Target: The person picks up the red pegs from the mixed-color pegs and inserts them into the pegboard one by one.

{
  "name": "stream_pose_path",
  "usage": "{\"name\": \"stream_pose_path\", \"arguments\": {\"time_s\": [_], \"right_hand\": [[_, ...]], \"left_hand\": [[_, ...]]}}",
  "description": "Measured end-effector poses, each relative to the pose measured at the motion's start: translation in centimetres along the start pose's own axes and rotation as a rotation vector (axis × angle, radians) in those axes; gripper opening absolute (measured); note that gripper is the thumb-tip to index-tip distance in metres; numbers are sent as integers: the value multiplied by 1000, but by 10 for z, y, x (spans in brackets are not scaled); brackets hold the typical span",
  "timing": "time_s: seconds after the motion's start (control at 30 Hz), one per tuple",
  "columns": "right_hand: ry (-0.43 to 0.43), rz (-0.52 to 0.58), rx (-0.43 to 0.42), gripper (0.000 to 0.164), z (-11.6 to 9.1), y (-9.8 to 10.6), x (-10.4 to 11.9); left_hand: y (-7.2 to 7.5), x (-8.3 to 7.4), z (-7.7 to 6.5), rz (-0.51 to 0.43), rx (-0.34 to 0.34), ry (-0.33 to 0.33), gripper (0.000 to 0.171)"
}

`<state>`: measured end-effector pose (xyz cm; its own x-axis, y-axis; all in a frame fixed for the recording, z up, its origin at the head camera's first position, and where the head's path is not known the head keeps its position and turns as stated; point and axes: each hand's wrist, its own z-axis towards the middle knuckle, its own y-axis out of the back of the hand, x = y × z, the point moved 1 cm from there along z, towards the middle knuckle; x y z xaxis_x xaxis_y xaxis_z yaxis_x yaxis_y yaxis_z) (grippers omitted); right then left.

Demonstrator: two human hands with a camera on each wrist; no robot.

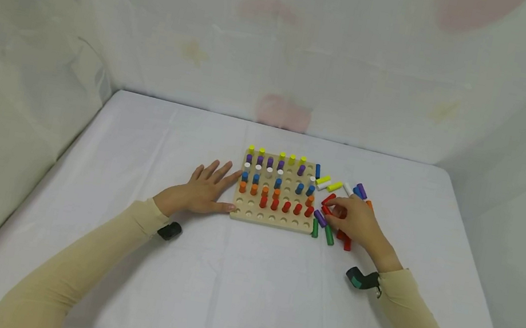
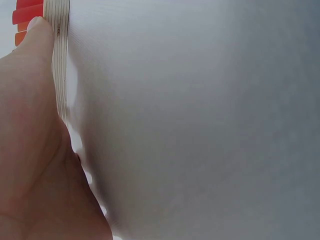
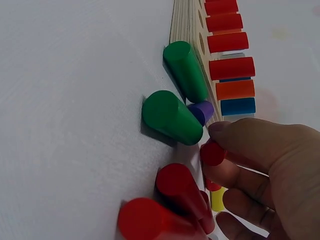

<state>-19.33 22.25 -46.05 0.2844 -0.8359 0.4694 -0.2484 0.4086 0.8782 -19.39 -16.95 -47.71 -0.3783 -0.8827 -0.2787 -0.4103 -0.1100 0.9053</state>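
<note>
A wooden pegboard [image 1: 271,223] lies flat on the table, with coloured pegs standing in rows: yellow, purple, white, blue, orange and red from back to front. Bare holes show along its front row. My left hand [image 1: 203,190] is spread flat beside the board's left side, its thumb on the front-left corner. The thumb [image 2: 32,45] touches the board's edge in the left wrist view. Right of the board, my right hand [image 1: 359,221] pinches a red peg [image 3: 213,153] between thumb and index finger, low among the loose pegs.
Two green pegs [image 3: 172,117] and a purple peg [image 1: 320,218] lie close to the board's right edge. Loose red pegs [image 3: 182,185] lie beneath my right hand. Yellow pegs [image 1: 334,186], white, blue and purple ones are scattered behind it. White cloth [image 1: 242,288] covers the table.
</note>
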Motion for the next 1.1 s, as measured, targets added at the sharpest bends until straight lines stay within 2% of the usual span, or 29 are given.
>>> {"name": "stream_pose_path", "arguments": {"time_s": [0.43,0.67,0.87,1.1], "right_hand": [[0,0,-29,32,2,3,4],[51,17,-69,30,2,5,9],[51,27,-79,28,2,6,13],[50,13,-99,33,3,5,18]], "left_hand": [[0,0,-1,12,-16,-4,93],[1,-1,-1,4,-10,4,93],[-1,0,0,1,-8,4,94],[-2,3,1,-7,-24,-16,96]]}}
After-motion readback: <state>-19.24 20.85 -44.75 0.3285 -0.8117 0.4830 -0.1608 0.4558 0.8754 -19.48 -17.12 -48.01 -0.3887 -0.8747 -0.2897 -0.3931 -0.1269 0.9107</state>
